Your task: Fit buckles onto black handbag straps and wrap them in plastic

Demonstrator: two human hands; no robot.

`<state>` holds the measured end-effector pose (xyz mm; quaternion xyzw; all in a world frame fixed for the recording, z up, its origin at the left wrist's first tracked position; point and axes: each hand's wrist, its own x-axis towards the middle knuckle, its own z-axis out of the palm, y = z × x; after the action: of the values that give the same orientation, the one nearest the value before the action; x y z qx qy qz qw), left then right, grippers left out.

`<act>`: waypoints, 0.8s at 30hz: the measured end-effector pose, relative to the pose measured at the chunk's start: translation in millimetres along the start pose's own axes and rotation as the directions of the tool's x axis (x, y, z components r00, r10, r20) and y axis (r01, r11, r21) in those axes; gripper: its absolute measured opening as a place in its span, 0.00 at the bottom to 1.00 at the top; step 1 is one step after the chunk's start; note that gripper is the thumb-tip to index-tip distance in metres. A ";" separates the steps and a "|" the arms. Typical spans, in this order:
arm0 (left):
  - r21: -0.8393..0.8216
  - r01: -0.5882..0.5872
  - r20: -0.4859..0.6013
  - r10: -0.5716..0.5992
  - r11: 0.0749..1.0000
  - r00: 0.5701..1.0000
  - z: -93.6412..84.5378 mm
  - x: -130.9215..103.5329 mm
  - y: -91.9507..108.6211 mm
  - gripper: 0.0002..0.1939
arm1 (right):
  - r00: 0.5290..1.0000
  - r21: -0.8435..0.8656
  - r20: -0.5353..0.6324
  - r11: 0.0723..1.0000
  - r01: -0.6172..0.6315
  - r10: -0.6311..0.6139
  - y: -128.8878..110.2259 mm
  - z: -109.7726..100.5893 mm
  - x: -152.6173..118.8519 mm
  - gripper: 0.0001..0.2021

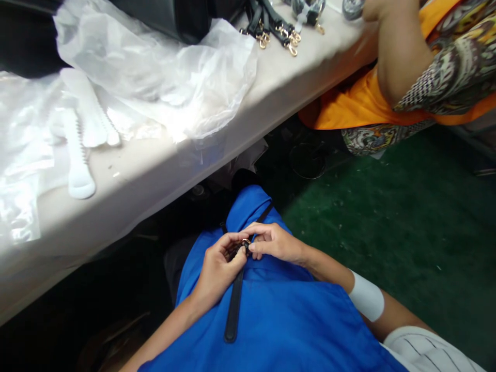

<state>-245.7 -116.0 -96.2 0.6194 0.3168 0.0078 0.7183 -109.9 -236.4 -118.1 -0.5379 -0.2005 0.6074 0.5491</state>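
Both my hands meet over my lap, which is covered by a blue apron (282, 320). My left hand (217, 268) and my right hand (276, 243) pinch a small metal clasp (245, 244) between the fingertips. The clasp belongs to a black strap (234, 305) that runs down the apron toward me and also up past my right hand. Most of the clasp is hidden by my fingers.
A white table (127, 175) stands in front with clear plastic bags (163, 77) and white foam pieces (79, 150). Several black straps with gold clasps (271, 26) lie at its far end. Another person in an orange apron (406, 77) sits at right. Green floor (387, 217) lies beyond.
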 end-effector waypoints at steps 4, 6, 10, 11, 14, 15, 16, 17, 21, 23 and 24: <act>0.078 0.021 0.010 -0.022 0.997 1.000 -1.2 -3.2 -0.8 0.13 | 0.999 -0.008 0.032 0.999 -0.031 0.031 -2.6 0.2 3.4 0.17; 0.102 0.030 0.008 -0.031 0.994 0.999 -1.8 -3.7 0.5 0.13 | 0.999 -0.010 0.045 1.000 -0.021 0.021 -3.1 1.0 4.7 0.18; 0.127 0.039 0.010 -0.040 0.991 0.999 -3.4 -4.4 3.4 0.14 | 0.999 0.034 0.037 0.999 -0.021 0.020 -1.9 3.2 5.6 0.19; 0.137 0.036 0.012 -0.038 0.990 0.999 -3.9 -5.1 3.7 0.14 | 0.999 0.050 0.032 0.998 -0.028 0.027 -1.3 3.9 5.5 0.19; 0.180 0.022 0.010 -0.024 0.983 1.000 -5.1 -8.9 2.8 0.13 | 0.998 0.084 0.025 0.995 -0.052 0.050 1.0 5.7 5.0 0.19; 0.195 0.016 0.008 -0.017 0.981 1.000 -5.4 -10.4 2.0 0.12 | 0.998 0.082 0.029 0.995 -0.052 0.050 2.0 6.2 4.9 0.19; 0.208 0.009 0.007 -0.011 0.978 1.000 -5.8 -12.0 1.2 0.12 | 0.998 0.075 0.037 0.996 -0.047 0.044 3.3 6.7 4.7 0.19; 0.219 0.004 0.005 -0.005 0.976 1.000 -6.1 -13.4 0.3 0.12 | 0.998 0.064 0.045 0.997 -0.036 0.033 4.7 7.0 4.5 0.19; 0.250 0.009 -0.001 -0.009 0.968 1.000 -7.1 -17.1 -0.9 0.12 | 0.998 0.036 0.054 0.999 0.015 -0.017 11.6 8.1 3.6 0.18; 0.257 0.021 -0.003 -0.021 0.966 1.000 -7.2 -17.9 0.6 0.13 | 0.998 0.033 0.057 0.999 0.029 -0.031 14.3 8.8 3.2 0.18; 0.256 0.029 -0.003 -0.029 0.966 1.000 -7.0 -18.1 1.8 0.13 | 0.998 0.035 0.058 0.999 0.033 -0.035 15.2 9.3 3.0 0.18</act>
<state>-262.7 -116.6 -86.8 0.7024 0.3239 -0.0437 0.6323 -124.4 -235.4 -128.9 -0.5071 -0.2152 0.6168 0.5623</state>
